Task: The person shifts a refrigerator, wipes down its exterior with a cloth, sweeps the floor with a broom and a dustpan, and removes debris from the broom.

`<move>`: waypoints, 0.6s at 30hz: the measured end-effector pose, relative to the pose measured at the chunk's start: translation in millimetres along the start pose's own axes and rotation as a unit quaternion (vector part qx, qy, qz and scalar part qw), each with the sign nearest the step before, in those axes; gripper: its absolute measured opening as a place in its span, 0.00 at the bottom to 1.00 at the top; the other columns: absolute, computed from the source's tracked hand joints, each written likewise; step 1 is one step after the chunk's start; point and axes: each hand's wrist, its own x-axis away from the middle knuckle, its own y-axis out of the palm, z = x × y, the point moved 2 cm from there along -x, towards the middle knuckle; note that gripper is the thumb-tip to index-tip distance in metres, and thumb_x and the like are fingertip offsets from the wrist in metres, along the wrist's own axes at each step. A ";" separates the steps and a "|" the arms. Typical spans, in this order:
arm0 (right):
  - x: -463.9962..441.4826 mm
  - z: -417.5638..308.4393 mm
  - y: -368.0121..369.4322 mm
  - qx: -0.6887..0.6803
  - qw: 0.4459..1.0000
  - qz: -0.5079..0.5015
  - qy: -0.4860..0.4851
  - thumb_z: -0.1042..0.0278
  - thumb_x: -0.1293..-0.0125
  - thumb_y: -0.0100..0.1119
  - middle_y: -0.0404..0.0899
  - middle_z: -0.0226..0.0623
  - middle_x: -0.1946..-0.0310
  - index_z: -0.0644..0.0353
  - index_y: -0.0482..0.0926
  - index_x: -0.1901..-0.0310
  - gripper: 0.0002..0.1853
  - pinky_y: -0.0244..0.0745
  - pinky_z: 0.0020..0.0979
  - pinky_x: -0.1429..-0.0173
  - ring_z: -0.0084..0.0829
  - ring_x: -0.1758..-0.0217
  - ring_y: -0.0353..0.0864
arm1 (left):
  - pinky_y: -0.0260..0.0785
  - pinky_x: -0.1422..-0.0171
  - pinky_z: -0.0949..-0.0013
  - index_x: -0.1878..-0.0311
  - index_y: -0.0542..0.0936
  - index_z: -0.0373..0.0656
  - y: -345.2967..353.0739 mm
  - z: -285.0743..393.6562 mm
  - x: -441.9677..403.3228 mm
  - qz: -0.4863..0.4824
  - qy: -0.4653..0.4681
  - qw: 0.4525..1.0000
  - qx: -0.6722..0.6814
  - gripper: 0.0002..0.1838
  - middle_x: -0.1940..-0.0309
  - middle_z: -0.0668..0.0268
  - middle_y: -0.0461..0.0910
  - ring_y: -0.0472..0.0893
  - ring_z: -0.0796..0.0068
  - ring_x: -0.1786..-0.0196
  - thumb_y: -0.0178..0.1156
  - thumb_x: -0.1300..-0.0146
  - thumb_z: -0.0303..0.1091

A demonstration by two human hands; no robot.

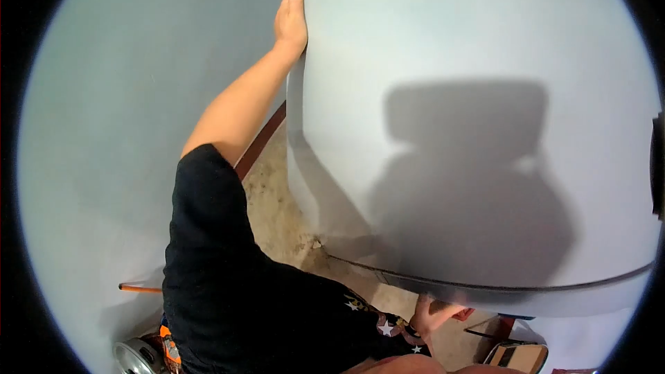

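Presently, a large pale panel (471, 34) stands directly before the wearer, close to the wall. Left hand (290, 22) lies along its left edge, right hand (431, 314) at its lower rim; fingers partly hidden at both, so pinch or flat press cannot be told. Risk, judged: smooth face could let the left palm slip; uneven push could tilt it or trap fingers. Floor (267, 208) mottled, stained; wall (104, 138) plain blue-grey, dark red skirting (262, 140) at its foot.
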 end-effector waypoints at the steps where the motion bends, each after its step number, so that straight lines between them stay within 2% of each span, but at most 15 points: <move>1: -3.5 -0.4 5.1 -0.073 0.997 -0.024 -0.009 0.77 0.49 0.60 0.49 0.51 0.38 0.64 0.38 0.35 0.46 0.42 0.42 0.33 0.42 0.35 0.50 | 0.57 0.37 0.63 0.42 0.68 0.36 5.2 -6.3 -10.4 -0.010 0.017 1.000 -0.007 0.37 0.45 0.52 0.71 0.68 0.59 0.41 0.34 0.36 0.62; 2: -8.2 -4.4 8.8 -0.070 0.997 -0.023 -0.009 0.77 0.49 0.60 0.49 0.51 0.38 0.64 0.38 0.35 0.46 0.42 0.42 0.33 0.42 0.35 0.50 | 0.57 0.37 0.63 0.42 0.68 0.36 10.3 -11.4 -19.4 -0.010 0.015 1.000 -0.004 0.37 0.45 0.52 0.71 0.68 0.59 0.41 0.34 0.36 0.62; 4: -17.2 -16.6 20.4 -0.074 0.992 -0.092 -0.053 0.77 0.52 0.61 0.48 0.50 0.37 0.64 0.36 0.34 0.49 0.39 0.42 0.32 0.43 0.35 0.50 | 0.56 0.37 0.60 0.41 0.69 0.43 25.7 -24.1 -35.8 -0.032 -0.010 0.999 -0.017 0.38 0.44 0.56 0.71 0.68 0.57 0.40 0.30 0.37 0.65; 5: -17.4 -15.2 27.8 -0.081 0.993 -0.073 -0.047 0.74 0.53 0.62 0.46 0.50 0.36 0.64 0.35 0.34 0.51 0.36 0.42 0.31 0.43 0.34 0.48 | 0.56 0.37 0.60 0.41 0.69 0.43 32.1 -33.0 -46.5 -0.035 -0.012 0.999 -0.013 0.38 0.44 0.56 0.71 0.68 0.57 0.40 0.30 0.37 0.65; 7: -22.8 -20.0 39.6 -0.071 0.992 -0.100 -0.025 0.73 0.54 0.62 0.44 0.50 0.35 0.65 0.34 0.34 0.52 0.35 0.42 0.30 0.44 0.33 0.46 | 0.55 0.36 0.57 0.38 0.67 0.51 35.8 -47.5 -64.7 -0.026 -0.001 0.988 -0.154 0.38 0.42 0.60 0.71 0.66 0.56 0.38 0.26 0.38 0.67; 8: -22.1 -21.0 40.3 -0.062 0.990 -0.128 -0.003 0.71 0.55 0.63 0.42 0.50 0.35 0.65 0.32 0.33 0.54 0.33 0.43 0.30 0.44 0.32 0.43 | 0.55 0.36 0.57 0.38 0.67 0.51 37.0 -47.7 -64.8 -0.030 -0.001 0.989 -0.148 0.38 0.42 0.60 0.71 0.66 0.56 0.38 0.26 0.38 0.67; 9: -17.8 -13.5 41.0 -0.020 0.990 -0.142 0.003 0.71 0.54 0.63 0.35 0.53 0.33 0.66 0.30 0.33 0.55 0.37 0.45 0.30 0.44 0.29 0.37 | 0.55 0.36 0.56 0.37 0.65 0.53 37.5 -37.4 -62.7 -0.035 -0.045 0.978 -0.202 0.38 0.42 0.61 0.70 0.66 0.56 0.38 0.25 0.39 0.67; 11: -19.8 -20.8 38.8 -0.012 0.990 -0.141 0.016 0.71 0.54 0.63 0.33 0.56 0.33 0.67 0.30 0.33 0.56 0.40 0.45 0.30 0.45 0.28 0.35 | 0.55 0.35 0.55 0.35 0.62 0.56 36.6 -18.3 -61.3 -0.061 -0.129 0.945 -0.294 0.36 0.40 0.61 0.68 0.65 0.57 0.36 0.25 0.39 0.66; 12: -25.7 -25.2 38.9 -0.006 0.989 -0.146 0.028 0.71 0.54 0.63 0.31 0.58 0.32 0.68 0.29 0.33 0.56 0.44 0.45 0.30 0.47 0.28 0.33 | 0.55 0.35 0.55 0.35 0.62 0.56 38.6 -17.8 -64.3 -0.064 -0.129 0.945 -0.294 0.36 0.40 0.61 0.68 0.65 0.57 0.36 0.25 0.39 0.66; 13: -36.6 -28.7 37.1 0.001 0.989 -0.151 0.012 0.71 0.54 0.63 0.30 0.61 0.33 0.69 0.32 0.34 0.54 0.49 0.44 0.31 0.51 0.28 0.32 | 0.54 0.34 0.55 0.35 0.61 0.54 42.5 -16.7 -66.6 -0.063 -0.114 0.941 -0.313 0.36 0.39 0.60 0.67 0.64 0.55 0.36 0.26 0.38 0.65; 14: -39.6 -27.9 33.6 0.004 0.990 -0.143 0.019 0.71 0.54 0.63 0.30 0.61 0.33 0.69 0.32 0.34 0.54 0.49 0.44 0.31 0.51 0.28 0.32 | 0.54 0.34 0.55 0.35 0.61 0.53 48.6 -9.7 -60.1 -0.066 -0.099 0.937 -0.328 0.36 0.38 0.59 0.66 0.63 0.54 0.35 0.27 0.38 0.64; 16: -47.4 -22.1 20.3 0.012 0.986 -0.162 -0.026 0.72 0.52 0.62 0.32 0.60 0.33 0.70 0.36 0.34 0.51 0.49 0.46 0.31 0.54 0.28 0.34 | 0.53 0.32 0.56 0.35 0.61 0.46 49.1 2.6 -32.8 -0.096 -0.034 0.935 -0.341 0.35 0.37 0.54 0.63 0.62 0.51 0.35 0.32 0.38 0.60; 17: -57.4 -23.6 10.0 0.023 0.990 -0.137 -0.017 0.72 0.52 0.62 0.32 0.60 0.33 0.70 0.36 0.34 0.51 0.49 0.46 0.31 0.54 0.28 0.34 | 0.52 0.32 0.58 0.35 0.61 0.41 48.7 -0.6 -19.4 -0.083 0.007 0.943 -0.323 0.35 0.37 0.50 0.63 0.62 0.51 0.35 0.40 0.38 0.58; 18: -63.2 -43.0 9.3 0.032 0.982 -0.180 -0.049 0.72 0.51 0.61 0.32 0.59 0.32 0.69 0.39 0.34 0.48 0.50 0.46 0.32 0.54 0.28 0.36 | 0.52 0.32 0.60 0.35 0.61 0.40 22.7 9.7 -1.2 -0.103 0.039 0.961 -0.253 0.36 0.38 0.48 0.62 0.62 0.54 0.34 0.47 0.40 0.56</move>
